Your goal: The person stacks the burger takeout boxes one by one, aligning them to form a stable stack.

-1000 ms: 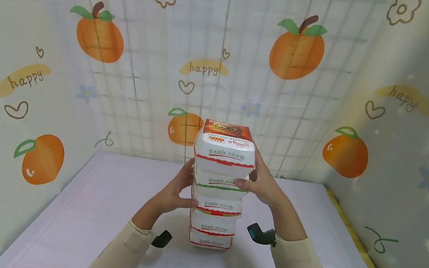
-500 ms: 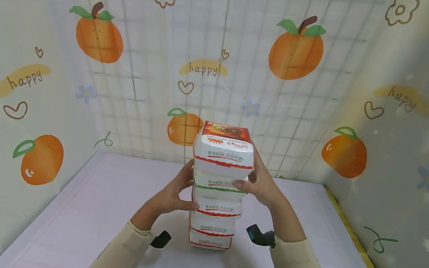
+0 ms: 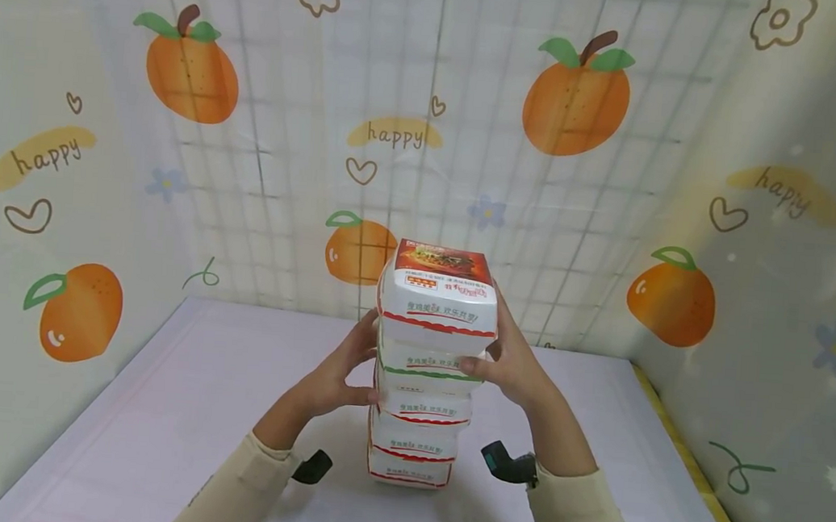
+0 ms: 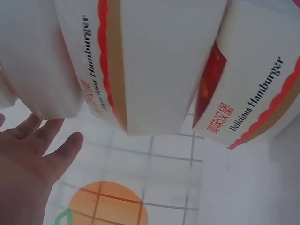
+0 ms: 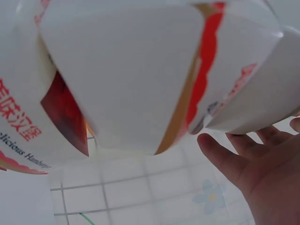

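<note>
Several white paper hamburger boxes stand in one tall, slightly uneven stack at the middle of the table in the head view. The top box (image 3: 439,315) has a burger picture on its lid and a red wavy stripe. Below it is a box with a green stripe (image 3: 418,362), then red-striped boxes (image 3: 419,447). My left hand (image 3: 337,377) rests against the stack's left side, its thumb by the third box. My right hand (image 3: 520,361) presses the right side, thumb on the green-striped box. Both wrist views show fairly straight fingers at the boxes' sides; some fingertips are hidden.
A pale tabletop (image 3: 252,346) lies under the stack, with a yellow strip (image 3: 695,466) along its right edge. Behind and at both sides hangs a curtain (image 3: 475,71) printed with oranges, with a wire grid showing through at the back.
The upper boxes have shifted slightly lower in the head view, and my right thumb has come down with them. My left thumb moved a little; the stack's base stayed almost still.
</note>
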The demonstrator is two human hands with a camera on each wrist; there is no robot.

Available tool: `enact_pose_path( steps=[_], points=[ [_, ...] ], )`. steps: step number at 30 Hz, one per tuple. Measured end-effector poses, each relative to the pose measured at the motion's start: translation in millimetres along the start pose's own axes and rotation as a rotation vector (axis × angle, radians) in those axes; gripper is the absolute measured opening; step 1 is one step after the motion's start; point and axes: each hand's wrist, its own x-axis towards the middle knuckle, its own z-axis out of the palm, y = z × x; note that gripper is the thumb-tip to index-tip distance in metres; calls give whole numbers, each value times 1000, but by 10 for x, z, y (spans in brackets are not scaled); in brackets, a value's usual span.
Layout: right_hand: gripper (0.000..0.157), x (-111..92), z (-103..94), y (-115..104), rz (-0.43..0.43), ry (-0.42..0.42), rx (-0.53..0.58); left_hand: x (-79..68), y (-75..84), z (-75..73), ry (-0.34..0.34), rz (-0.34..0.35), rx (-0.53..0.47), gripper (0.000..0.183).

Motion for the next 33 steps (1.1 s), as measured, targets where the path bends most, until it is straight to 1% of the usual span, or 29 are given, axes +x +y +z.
enact_pose_path(
  steps=[4,6,13,21,27,33],
  points=[
    [106,2,-3,5,-2,-5,-19,40,-3,-21,37,96,-11,105],
    [108,9,-2,9,0,-8,-26,56,19,-26,47,122,-17,105],
    [107,4,-1,43,-9,-6,-48,70,95,-13,65,104,3,103],
    [104,-16,10,55,-25,-15,-42,109,134,-12,88,121,53,95],
    [105,-4,24,65,-28,-27,-4,125,142,-16,85,125,48,96],
    [105,-26,27,69,-22,-3,-26,138,170,-12,90,119,54,96]
  ],
)
